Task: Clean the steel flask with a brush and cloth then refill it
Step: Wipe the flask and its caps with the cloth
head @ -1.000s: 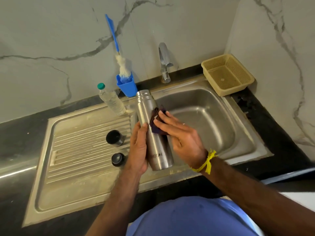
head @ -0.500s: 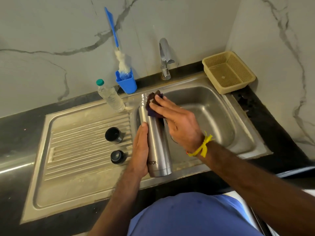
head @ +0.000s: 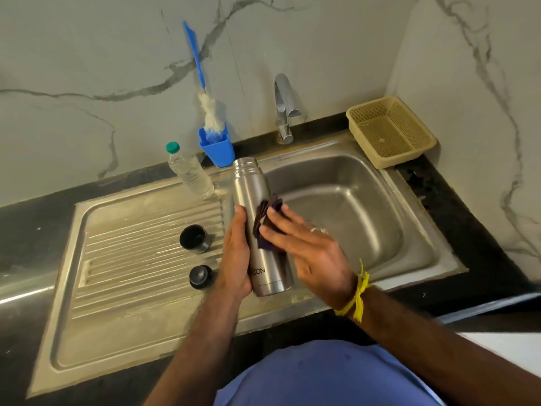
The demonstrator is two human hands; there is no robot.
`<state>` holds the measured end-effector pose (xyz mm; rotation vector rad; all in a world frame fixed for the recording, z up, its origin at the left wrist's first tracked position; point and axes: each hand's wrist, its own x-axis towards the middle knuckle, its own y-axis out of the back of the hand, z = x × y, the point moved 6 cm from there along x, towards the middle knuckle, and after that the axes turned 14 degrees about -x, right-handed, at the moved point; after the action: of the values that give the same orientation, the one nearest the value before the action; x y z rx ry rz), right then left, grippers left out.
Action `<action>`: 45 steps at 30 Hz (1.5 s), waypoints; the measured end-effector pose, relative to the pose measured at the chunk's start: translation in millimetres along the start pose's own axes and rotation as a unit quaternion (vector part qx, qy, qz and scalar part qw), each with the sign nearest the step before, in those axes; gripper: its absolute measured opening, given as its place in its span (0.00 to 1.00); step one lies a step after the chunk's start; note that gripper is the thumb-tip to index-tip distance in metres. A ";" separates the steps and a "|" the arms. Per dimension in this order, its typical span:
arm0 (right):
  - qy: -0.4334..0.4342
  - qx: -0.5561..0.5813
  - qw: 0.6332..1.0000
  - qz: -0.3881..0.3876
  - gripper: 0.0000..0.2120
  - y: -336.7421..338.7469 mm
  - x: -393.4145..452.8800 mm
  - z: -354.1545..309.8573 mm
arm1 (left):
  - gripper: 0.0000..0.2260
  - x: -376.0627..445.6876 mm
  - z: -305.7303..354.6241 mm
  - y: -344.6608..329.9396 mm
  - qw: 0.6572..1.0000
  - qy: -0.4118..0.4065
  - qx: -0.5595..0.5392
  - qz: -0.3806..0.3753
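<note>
The left hand (head: 235, 253) grips the steel flask (head: 259, 227) (uncapped, above the sink (head: 415, 247)); the right hand (head: 304, 244), fingers straight, presses a dark cloth (head: 265, 218) against it.

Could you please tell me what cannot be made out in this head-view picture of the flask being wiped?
- Steel flask interior: its mouth faces away.
- Flask lettering: partly hidden by the left hand.
- Dark cloth: mostly hidden under the right hand fingers.
</note>
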<state>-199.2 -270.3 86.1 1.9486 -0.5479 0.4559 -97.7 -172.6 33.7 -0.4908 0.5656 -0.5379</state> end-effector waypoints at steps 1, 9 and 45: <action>0.000 0.000 1.000 0.002 0.26 0.5 -2.5 3.5 | 0.29 2.1 2.8 0.6 1.000 -0.009 0.006 0.001; 0.047 -0.013 0.999 -0.012 0.27 -1.8 -22.1 -1.0 | 0.27 13.1 18.2 -2.2 0.997 -0.059 0.039 0.019; -0.108 0.080 0.991 0.028 0.27 0.6 -0.8 35.7 | 0.23 -10.7 -7.4 -6.9 0.998 -0.053 0.042 0.002</action>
<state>-197.5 -302.8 71.4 2.1565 -0.7249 0.3348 -112.2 -173.5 36.1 -0.4353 0.4418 -0.5263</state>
